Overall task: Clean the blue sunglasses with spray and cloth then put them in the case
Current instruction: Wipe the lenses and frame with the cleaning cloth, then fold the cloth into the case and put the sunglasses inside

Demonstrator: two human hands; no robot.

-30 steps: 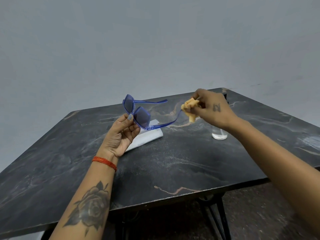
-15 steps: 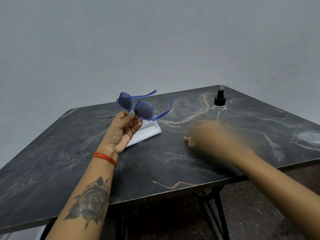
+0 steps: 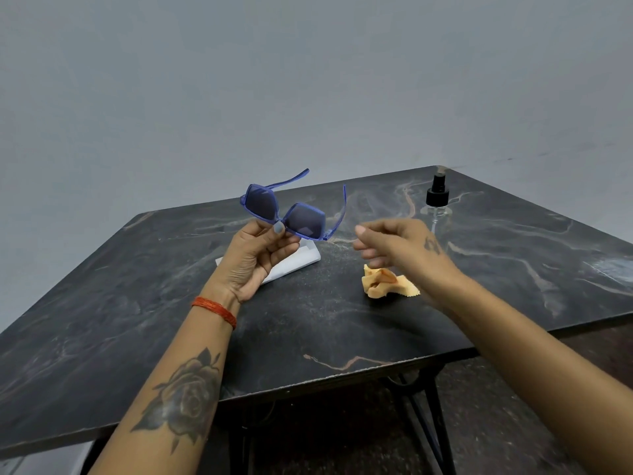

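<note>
Taking the white case (image 3: 291,264) as landmark: it lies on the dark desk (image 3: 342,323), and the left hand (image 3: 255,260) hangs just in front of and over it, holding the blue sunglasses (image 3: 286,214) above its far edge, so the way down from above is partly blocked. To its right, a strip of bare desk separates it from the crumpled yellow cloth (image 3: 385,282). The right hand (image 3: 397,246) hovers over that cloth. Farther right and behind stands the spray bottle (image 3: 437,207), well apart. In front of the case the desk lies bare to the near edge.
</note>
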